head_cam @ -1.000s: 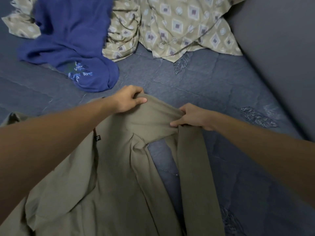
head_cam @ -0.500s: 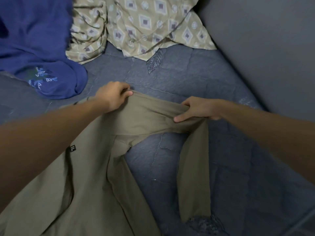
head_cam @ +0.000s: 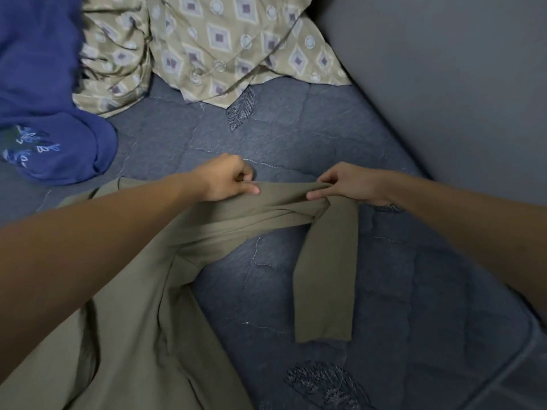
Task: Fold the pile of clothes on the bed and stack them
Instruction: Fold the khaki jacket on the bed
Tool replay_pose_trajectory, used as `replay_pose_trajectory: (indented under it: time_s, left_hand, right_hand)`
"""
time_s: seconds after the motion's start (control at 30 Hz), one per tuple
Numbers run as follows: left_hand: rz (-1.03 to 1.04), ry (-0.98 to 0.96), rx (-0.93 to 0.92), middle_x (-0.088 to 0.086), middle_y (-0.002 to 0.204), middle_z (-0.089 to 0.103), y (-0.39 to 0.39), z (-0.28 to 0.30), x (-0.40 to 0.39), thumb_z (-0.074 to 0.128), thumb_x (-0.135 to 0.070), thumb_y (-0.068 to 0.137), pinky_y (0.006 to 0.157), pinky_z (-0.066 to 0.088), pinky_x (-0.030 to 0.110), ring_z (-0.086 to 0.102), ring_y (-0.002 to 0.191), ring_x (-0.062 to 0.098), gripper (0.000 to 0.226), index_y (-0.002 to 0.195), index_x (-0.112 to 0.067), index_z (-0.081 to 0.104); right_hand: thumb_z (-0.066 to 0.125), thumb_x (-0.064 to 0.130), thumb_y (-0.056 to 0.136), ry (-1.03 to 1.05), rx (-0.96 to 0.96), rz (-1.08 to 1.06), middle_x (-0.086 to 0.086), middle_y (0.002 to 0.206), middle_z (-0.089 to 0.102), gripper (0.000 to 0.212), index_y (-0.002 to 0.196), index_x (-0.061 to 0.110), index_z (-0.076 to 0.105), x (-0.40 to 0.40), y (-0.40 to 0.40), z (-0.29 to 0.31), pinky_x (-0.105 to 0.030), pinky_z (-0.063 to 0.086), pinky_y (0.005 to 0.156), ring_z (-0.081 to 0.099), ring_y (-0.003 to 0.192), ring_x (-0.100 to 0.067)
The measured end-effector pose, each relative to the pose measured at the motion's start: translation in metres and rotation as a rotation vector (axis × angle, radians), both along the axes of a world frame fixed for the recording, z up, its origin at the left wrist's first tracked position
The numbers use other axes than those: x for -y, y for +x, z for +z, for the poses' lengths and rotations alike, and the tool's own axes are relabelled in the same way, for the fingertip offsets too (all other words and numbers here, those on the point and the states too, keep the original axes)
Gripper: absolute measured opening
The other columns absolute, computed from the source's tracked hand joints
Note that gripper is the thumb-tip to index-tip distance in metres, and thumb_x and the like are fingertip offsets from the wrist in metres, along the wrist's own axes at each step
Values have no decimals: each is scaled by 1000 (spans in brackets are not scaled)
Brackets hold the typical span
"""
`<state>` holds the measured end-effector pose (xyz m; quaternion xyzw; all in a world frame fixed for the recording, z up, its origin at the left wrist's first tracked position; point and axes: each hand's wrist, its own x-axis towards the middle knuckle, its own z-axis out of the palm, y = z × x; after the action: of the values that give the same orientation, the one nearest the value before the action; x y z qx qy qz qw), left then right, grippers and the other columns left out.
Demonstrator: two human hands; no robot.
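The bed (head_cam: 296, 149), covered in a blue quilted spread stitched with leaf shapes, fills most of the view, and a grey wall (head_cam: 444, 69) runs along its right side. A khaki garment (head_cam: 142, 321) lies spread over the near left part of the bed, with one band of it stretched taut between the two hands and a flat strip hanging down from the right end onto the quilt. At the far side lies a crumpled beige patterned cloth (head_cam: 225, 45), and just left of it, overlapping its edge, a dark blue garment (head_cam: 38, 84) with pale embroidery near its hem. The left hand (head_cam: 225, 180) pinches the stretched band of khaki cloth, fingers curled. The right hand (head_cam: 349, 183) grips the other end where the fabric bunches, fingers curled round it.
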<state>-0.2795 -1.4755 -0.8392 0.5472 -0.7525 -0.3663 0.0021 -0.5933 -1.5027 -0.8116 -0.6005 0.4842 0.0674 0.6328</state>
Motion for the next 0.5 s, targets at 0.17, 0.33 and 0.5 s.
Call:
replay_pose_trajectory:
  time_s: [0.17, 0.33, 0.5]
  left_hand:
    - [111, -123, -34, -1, 75, 59, -13, -7, -1, 60, -37, 104, 73, 44, 40, 59, 79, 28, 31, 84, -15, 60]
    - [-30, -8, 51, -8, 70, 63, -39, 3, 5, 53, -80, 87, 59, 36, 32, 59, 68, 8, 55, 79, -27, 61]
    - [-32, -74, -35, -8, 60, 56, -56, 2, 9, 62, -52, 100, 61, 37, 34, 53, 59, 11, 42, 70, -23, 59]
  right_hand:
    - [67, 33, 102, 26, -22, 17, 4, 90, 76, 21, 93, 18, 78, 7, -25, 3, -21, 57, 65, 71, 80, -7]
    - [60, 44, 104, -102, 102, -171, 8, 74, 64, 32, 86, 19, 66, -3, -30, -9, -25, 49, 65, 59, 69, -4]
    - [89, 65, 67, 25, 57, -146, -3, 95, 78, 60, 89, 11, 79, -1, -45, -3, -24, 56, 68, 74, 84, -14]
